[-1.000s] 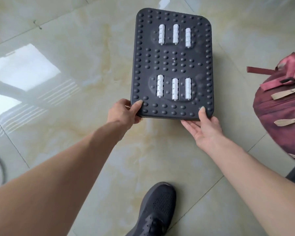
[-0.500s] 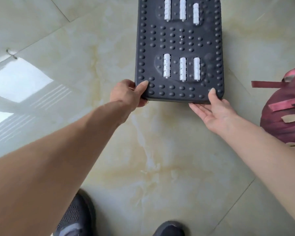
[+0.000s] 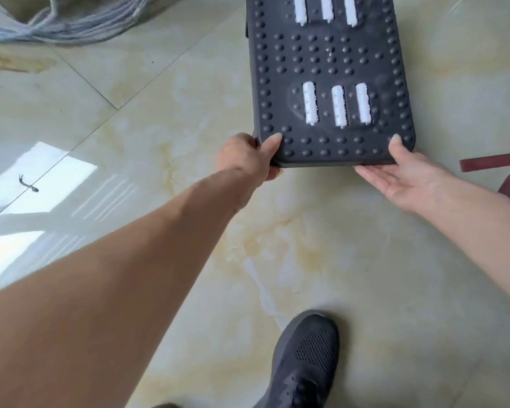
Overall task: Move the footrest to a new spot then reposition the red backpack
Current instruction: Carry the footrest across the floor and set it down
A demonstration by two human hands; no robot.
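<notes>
footrest (image 3: 330,83) gripped at near corners — left hand (image 3: 246,160) and right hand (image 3: 407,175) both clasping it.

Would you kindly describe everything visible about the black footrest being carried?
The footrest is a dark grey-black, matte, plastic-looking slab with rounded corners, its top covered in rows of raised bumps. Two sets of three white ridged rollers sit in shallow recesses; the far set is cut off by the frame's top edge. It is held over the tiled floor, near edge toward the person. The left hand grips its near-left corner, and the right hand supports the near-right corner, thumb on top.
</notes>
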